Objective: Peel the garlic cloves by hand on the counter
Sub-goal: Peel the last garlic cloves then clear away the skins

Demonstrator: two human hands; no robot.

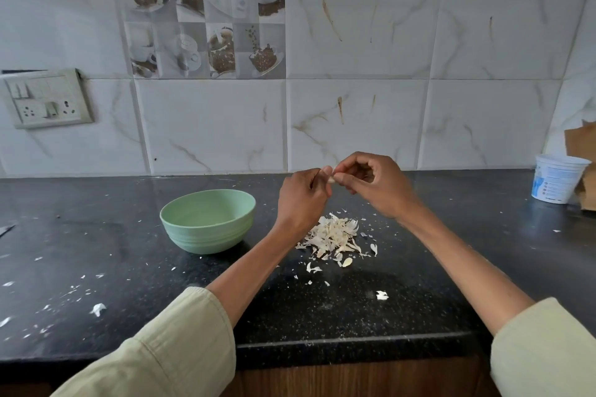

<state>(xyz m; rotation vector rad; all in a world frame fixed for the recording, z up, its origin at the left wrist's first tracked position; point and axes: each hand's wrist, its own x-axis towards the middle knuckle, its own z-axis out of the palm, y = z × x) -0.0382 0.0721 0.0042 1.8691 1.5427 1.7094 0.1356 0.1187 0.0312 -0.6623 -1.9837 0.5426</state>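
Both hands are raised above the black counter [129,235], meeting fingertip to fingertip. My left hand [303,200] and my right hand [374,184] pinch one small pale garlic clove [331,178] between them; most of the clove is hidden by the fingers. Directly below the hands lies a heap of white garlic skins [335,237], with one loose clove-like piece [347,262] at its near edge. A light green bowl [208,222] stands on the counter left of my left hand; its inside looks empty from here.
Skin flakes [382,295] are scattered over the counter, mostly to the left and front. A white plastic tub [556,182] and brown paper bag [580,155] stand at the far right. A wall socket plate [48,100] is on the tiled backsplash. The counter's front edge [354,340] runs near my sleeves.
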